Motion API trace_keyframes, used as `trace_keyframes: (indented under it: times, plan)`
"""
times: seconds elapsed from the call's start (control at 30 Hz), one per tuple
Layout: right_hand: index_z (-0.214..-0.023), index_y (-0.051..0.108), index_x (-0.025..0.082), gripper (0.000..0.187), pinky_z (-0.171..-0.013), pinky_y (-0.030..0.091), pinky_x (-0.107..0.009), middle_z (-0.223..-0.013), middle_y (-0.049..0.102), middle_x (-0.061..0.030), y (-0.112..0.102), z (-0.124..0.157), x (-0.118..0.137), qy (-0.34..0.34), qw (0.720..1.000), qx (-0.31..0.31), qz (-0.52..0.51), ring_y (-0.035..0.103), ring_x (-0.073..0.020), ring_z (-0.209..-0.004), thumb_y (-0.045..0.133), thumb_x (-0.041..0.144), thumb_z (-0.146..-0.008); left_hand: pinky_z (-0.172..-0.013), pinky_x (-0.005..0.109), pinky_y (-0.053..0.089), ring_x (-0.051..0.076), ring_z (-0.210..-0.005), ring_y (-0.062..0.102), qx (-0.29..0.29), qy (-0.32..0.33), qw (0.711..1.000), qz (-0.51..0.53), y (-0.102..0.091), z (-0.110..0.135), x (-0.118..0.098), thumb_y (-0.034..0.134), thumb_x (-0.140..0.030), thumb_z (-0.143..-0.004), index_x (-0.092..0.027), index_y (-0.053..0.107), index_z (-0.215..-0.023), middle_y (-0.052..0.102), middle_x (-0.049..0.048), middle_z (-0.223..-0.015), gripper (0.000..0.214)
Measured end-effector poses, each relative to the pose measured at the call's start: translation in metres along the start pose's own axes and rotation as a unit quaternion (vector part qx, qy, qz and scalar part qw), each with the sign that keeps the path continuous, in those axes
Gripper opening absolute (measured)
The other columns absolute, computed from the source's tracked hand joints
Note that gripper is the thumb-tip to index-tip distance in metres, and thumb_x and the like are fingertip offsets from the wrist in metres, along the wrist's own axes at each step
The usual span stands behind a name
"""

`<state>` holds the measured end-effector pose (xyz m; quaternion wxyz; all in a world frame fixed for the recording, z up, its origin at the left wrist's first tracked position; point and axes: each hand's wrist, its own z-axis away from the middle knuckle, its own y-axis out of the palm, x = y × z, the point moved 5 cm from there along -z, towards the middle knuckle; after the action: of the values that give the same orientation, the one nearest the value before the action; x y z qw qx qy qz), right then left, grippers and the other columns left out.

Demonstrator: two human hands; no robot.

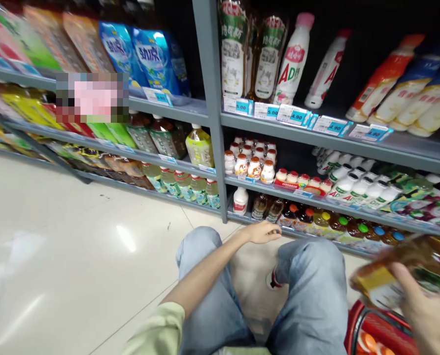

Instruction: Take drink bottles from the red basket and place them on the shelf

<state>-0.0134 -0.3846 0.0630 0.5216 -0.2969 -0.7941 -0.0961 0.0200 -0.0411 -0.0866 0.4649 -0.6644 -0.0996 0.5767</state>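
I crouch in front of grey store shelves (212, 148) full of drinks. My left hand (261, 231) reaches forward over my knees toward the lowest shelf, fingers loosely curled and holding nothing, just short of several small brown bottles (267, 208). My right hand (428, 315) at the lower right grips a bottle of amber drink with a yellow label (400, 273), lying sideways and blurred by motion, above a red basket (375, 330).
Small white yoghurt-drink bottles (251, 160) fill the middle shelf, tall white and brown bottles (275, 54) the upper one with price tags (297, 116). Green tea bottles (190, 185) stand left of the upright. Shiny tiled floor (57, 256) spreads to the left.
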Motion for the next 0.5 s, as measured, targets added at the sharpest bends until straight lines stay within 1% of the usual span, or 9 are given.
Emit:
trace_keyframes:
  times: [0.03, 0.07, 0.1, 0.17, 0.27, 0.33, 0.37, 0.43, 0.5]
  plan:
    - [-0.081, 0.073, 0.026, 0.056, -0.104, 0.045, -0.073, -0.096, 0.075, -0.0166, 0.028, 0.002, 0.009, -0.011, 0.999, 0.035, -0.013, 0.070, -0.0460, -0.096, 0.100, 0.047, -0.037, -0.079, 0.027, 0.054, 0.019, -0.091, 0.072, -0.022, 0.006, 0.997, 0.068, -0.002, 0.000, -0.002, 0.045, -0.041, -0.104, -0.018, 0.068, -0.118, 0.077, 0.0087, -0.103, 0.036]
    - [-0.082, 0.072, 0.024, 0.049, -0.099, 0.051, -0.069, -0.094, 0.076, -0.0155, 0.061, 0.007, 0.020, -0.020, 0.993, 0.103, -0.048, 0.072, -0.0402, -0.086, 0.097, 0.048, -0.047, -0.077, 0.027, 0.054, 0.018, -0.088, 0.072, -0.048, 0.008, 0.985, 0.163, -0.003, 0.000, -0.002, 0.042, -0.047, -0.105, -0.017, 0.067, -0.116, 0.076, 0.0096, -0.101, 0.041]
    - [-0.086, 0.072, 0.021, 0.045, -0.093, 0.056, -0.065, -0.091, 0.076, -0.0139, 0.097, 0.016, 0.033, -0.023, 0.976, 0.188, -0.103, 0.073, -0.0352, -0.080, 0.093, 0.047, -0.057, -0.074, 0.028, 0.055, 0.018, -0.085, 0.071, -0.074, 0.006, 0.959, 0.273, -0.005, 0.000, -0.002, 0.042, -0.055, -0.103, -0.016, 0.067, -0.113, 0.075, 0.0107, -0.100, 0.048]
    - [-0.089, 0.072, 0.021, 0.035, -0.082, 0.063, -0.054, -0.089, 0.077, -0.0131, 0.163, 0.040, 0.060, -0.021, 0.922, 0.332, -0.200, 0.075, -0.0306, -0.076, 0.087, 0.046, -0.069, -0.071, 0.032, 0.056, 0.021, -0.082, 0.069, -0.117, -0.005, 0.876, 0.469, -0.008, 0.001, 0.002, 0.049, -0.071, -0.093, -0.015, 0.067, -0.110, 0.074, 0.0123, -0.097, 0.061]
    - [-0.087, 0.073, 0.020, 0.034, -0.070, 0.065, -0.045, -0.088, 0.078, -0.0140, 0.240, 0.070, 0.084, 0.019, 0.861, 0.424, -0.281, 0.075, -0.0283, -0.071, 0.085, 0.048, -0.072, -0.068, 0.038, 0.056, 0.027, -0.082, 0.069, -0.128, -0.003, 0.758, 0.639, -0.014, 0.009, 0.003, 0.047, -0.080, -0.087, -0.014, 0.069, -0.113, 0.074, 0.0152, -0.096, 0.074]
    - [-0.089, 0.073, 0.018, 0.038, -0.060, 0.063, -0.039, -0.087, 0.078, -0.0136, 0.278, 0.083, 0.086, 0.074, 0.832, 0.456, -0.308, 0.073, -0.0254, -0.063, 0.084, 0.051, -0.072, -0.063, 0.039, 0.056, 0.029, -0.077, 0.069, -0.142, 0.003, 0.692, 0.708, -0.023, 0.018, 0.003, 0.042, -0.079, -0.087, -0.011, 0.071, -0.110, 0.074, 0.0177, -0.093, 0.078]
    - [-0.091, 0.072, 0.018, 0.040, -0.055, 0.061, -0.036, -0.085, 0.078, -0.0132, 0.293, 0.087, 0.084, 0.101, 0.818, 0.469, -0.318, 0.072, -0.0238, -0.060, 0.084, 0.052, -0.073, -0.060, 0.037, 0.055, 0.028, -0.073, 0.069, -0.171, -0.001, 0.663, 0.729, -0.027, 0.023, 0.006, 0.042, -0.077, -0.088, -0.009, 0.073, -0.106, 0.074, 0.0183, -0.090, 0.076]
    - [-0.094, 0.072, 0.016, 0.044, -0.050, 0.057, -0.032, -0.084, 0.077, -0.0123, 0.314, 0.094, 0.078, 0.137, 0.793, 0.492, -0.333, 0.070, -0.0216, -0.057, 0.082, 0.054, -0.074, -0.052, 0.031, 0.049, 0.024, -0.063, 0.066, -0.250, -0.024, 0.610, 0.752, -0.034, 0.033, 0.014, 0.047, -0.070, -0.088, -0.007, 0.074, -0.095, 0.073, 0.0177, -0.081, 0.069]
    - [-0.095, 0.072, 0.015, 0.046, -0.053, 0.058, -0.031, -0.086, 0.078, -0.0124, 0.325, 0.097, 0.073, 0.155, 0.774, 0.513, -0.339, 0.072, -0.0213, -0.061, 0.083, 0.055, -0.074, -0.044, 0.027, 0.042, 0.020, -0.054, 0.061, -0.300, -0.056, 0.572, 0.762, -0.034, 0.038, 0.020, 0.049, -0.065, -0.087, -0.006, 0.074, -0.088, 0.071, 0.0160, -0.074, 0.064]
